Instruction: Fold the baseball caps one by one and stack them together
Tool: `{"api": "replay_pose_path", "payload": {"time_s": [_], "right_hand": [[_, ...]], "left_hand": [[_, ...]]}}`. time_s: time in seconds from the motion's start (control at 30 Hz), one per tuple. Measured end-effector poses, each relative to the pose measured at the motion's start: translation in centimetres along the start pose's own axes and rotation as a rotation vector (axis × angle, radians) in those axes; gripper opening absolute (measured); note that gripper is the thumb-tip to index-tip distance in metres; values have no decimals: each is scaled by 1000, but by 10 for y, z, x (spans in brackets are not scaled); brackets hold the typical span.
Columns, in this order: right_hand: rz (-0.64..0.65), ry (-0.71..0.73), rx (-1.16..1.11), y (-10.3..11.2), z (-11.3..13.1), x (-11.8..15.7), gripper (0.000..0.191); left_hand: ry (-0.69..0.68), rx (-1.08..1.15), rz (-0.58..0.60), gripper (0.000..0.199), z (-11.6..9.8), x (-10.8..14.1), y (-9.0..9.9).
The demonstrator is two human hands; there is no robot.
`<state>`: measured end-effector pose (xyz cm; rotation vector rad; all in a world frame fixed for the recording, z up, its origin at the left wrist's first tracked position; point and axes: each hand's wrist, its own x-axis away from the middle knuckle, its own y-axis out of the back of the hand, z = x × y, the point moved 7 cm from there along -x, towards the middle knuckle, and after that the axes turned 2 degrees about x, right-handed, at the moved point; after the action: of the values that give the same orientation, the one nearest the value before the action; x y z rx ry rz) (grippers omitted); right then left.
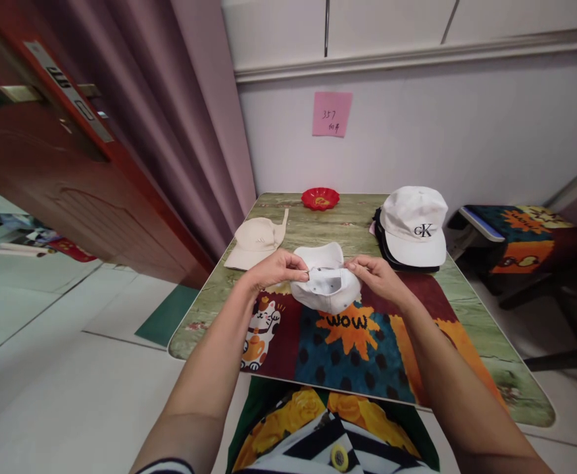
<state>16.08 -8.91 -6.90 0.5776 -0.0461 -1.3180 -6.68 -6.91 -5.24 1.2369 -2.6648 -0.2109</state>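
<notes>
A white baseball cap [329,300] is held just over the patterned mat, its brim pointing away from me and its back opening facing me. My left hand [283,265] pinches the cap's left side near the back strap, where a small metallic bit shows at the fingertips. On the opposite side, my right hand [370,270] grips the cap's edge between thumb and fingers. A beige cap [258,238] with its strap sticking up lies beyond my left hand. To the far right, a white cap with dark letters [414,220] tops a stack of caps.
A red scalloped dish [320,198] sits at the table's back edge. Under my hands lies a colourful mat [337,349] on the green wood-patterned table [204,316]. A brown door [85,158] stands at left, a mat-covered stool [525,230] at right.
</notes>
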Motion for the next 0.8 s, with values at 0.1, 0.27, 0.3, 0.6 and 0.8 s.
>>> {"api": "replay_pose_path", "payload": {"time_s": [0.1, 0.27, 0.3, 0.6, 0.8], "right_hand": [[-24, 7, 32, 10, -12, 1, 32], [-96, 28, 486, 22, -39, -5, 54], [-65, 52, 588, 18, -43, -7, 61], [66, 229, 674, -23, -43, -26, 60], [74, 165, 373, -12, -24, -35, 14]], "left_hand": [[-24, 11, 18, 27, -2, 6, 0], [-159, -76, -232, 34, 8, 17, 29], [-170, -148, -295, 35, 14, 19, 35], [-136, -545, -235, 37, 54, 12, 25], [-149, -195, -249, 19, 25, 12, 31]]}}
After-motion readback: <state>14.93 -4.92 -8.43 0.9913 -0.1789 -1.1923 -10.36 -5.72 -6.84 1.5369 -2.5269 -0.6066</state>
